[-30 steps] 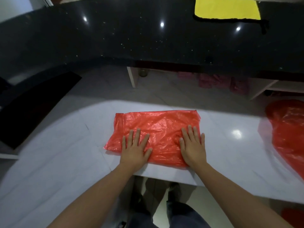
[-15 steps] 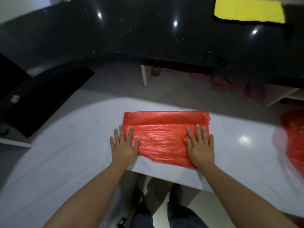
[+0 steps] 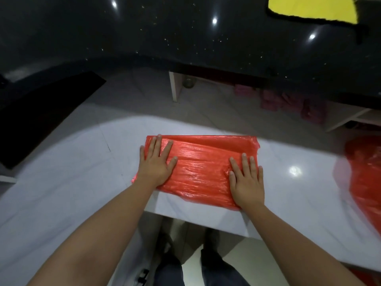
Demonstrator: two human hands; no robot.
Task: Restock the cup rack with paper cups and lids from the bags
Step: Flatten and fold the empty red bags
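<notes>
Red plastic bag [image 3: 202,168], folded flat, glossy and creased.

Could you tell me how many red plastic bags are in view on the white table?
2: a folded red bag pressed flat under both hands at the table's near edge, and a second red bag at the right edge, partly out of frame.

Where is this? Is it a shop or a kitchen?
Probably behind a shop or cafe counter, though I can't be sure. A long shiny black countertop curves past, with open shelves underneath, and both hands press a folded red plastic bag flat on a white worktop.
</notes>
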